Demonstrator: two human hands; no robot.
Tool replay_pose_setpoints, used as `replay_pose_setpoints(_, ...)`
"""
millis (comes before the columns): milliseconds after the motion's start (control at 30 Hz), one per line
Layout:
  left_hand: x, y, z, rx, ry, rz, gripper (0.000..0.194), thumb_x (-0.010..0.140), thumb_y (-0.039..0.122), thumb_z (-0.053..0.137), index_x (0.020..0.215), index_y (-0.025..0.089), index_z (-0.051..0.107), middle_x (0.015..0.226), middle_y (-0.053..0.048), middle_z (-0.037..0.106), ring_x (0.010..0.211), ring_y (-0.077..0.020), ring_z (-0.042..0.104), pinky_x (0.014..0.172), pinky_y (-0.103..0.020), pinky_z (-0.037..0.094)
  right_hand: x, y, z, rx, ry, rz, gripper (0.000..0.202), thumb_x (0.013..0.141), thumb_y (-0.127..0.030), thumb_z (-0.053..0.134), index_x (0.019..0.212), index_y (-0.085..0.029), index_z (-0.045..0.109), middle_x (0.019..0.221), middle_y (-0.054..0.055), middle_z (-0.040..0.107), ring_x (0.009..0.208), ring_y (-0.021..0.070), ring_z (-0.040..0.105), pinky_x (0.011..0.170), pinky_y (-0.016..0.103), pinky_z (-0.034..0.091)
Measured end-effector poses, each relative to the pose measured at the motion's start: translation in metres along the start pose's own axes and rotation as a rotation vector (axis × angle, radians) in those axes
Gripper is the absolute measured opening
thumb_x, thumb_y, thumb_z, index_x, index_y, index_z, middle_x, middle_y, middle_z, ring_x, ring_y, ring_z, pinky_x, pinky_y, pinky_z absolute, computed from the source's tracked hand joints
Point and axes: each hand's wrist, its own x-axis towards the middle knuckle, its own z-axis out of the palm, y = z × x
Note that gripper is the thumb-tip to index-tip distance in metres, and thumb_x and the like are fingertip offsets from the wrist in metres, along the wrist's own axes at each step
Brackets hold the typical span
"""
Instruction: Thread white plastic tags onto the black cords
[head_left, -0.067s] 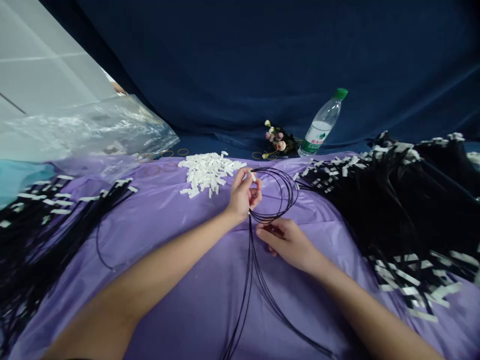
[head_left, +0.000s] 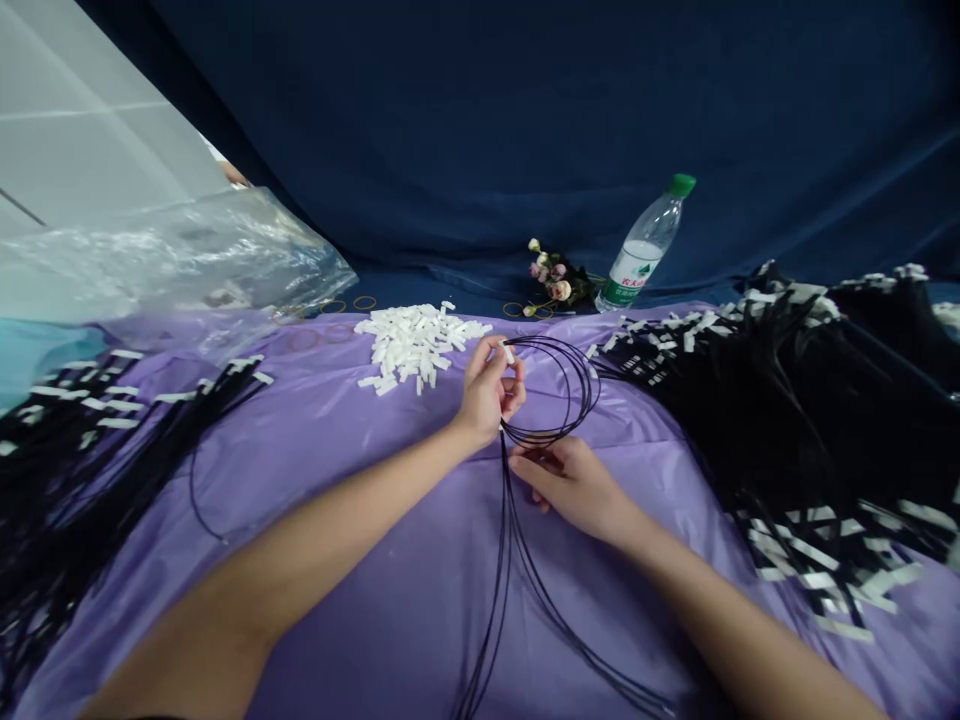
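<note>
Trailing black cables — some cropped below

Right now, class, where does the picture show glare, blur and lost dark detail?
In the head view, bright glare streaks the clear plastic; also in the head view, the strands at lower left look soft, the right-hand black pile merges into darkness, while the looped cables stay fairly distinct.

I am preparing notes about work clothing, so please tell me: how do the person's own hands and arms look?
The left hand and right hand are without gloves, with no watch or bracelet visible. Both forearms are bare. A dark edge beside the left arm may be a sleeve.
</note>
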Motion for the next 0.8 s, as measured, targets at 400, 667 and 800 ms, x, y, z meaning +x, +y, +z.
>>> replay_pose_setpoints(400, -0.002, -0.002, 0.006, -0.081, 0.041, -0.095, 0.024, 0.086, 0.041, 0.054, 0.083, 0.025, 0.036, 0.063, 0.007, 0.051, 0.029, -0.0036, 0.037, 0.028, -0.014, 0.018, 0.003, -0.009, 0.003, 0.212, -0.065, 0.167, 0.023, 0.078, -0.04, 0.06, 0.074, -0.018, 0.053, 0.063, -0.004, 0.052, 0.046, 0.0072, 0.051, 0.039, 0.021, 0.048)
replay_pose_setpoints(667, 0.0, 0.006, 0.007, -0.159, 0.101, -0.286, 0.023, 0.086, 0.037, 0.053, 0.08, 0.023, 0.036, 0.059, 0.007, 0.049, 0.029, -0.0049, 0.036, 0.027, -0.015, 0.017, 0.001, -0.007, 0.003, 0.197, -0.05, 0.112, 0.02, 0.079, -0.035, 0.058, 0.073, -0.017, 0.052, 0.058, -0.006, 0.049, 0.044, 0.0065, 0.047, 0.038, 0.018, 0.046)
replay_pose_setpoints(800, 0.0, 0.01, 0.011, -0.185, 0.12, -0.344, 0.026, 0.087, 0.036, 0.052, 0.075, 0.022, 0.035, 0.055, 0.007, 0.045, 0.027, -0.0027, 0.028, 0.027, -0.015, 0.013, -0.002, -0.012, -0.002, 0.305, -0.063, 0.124, 0.021, 0.079, -0.036, 0.06, 0.087, -0.019, 0.051, 0.062, -0.008, 0.049, 0.042, 0.0045, 0.041, 0.04, 0.02, 0.047)
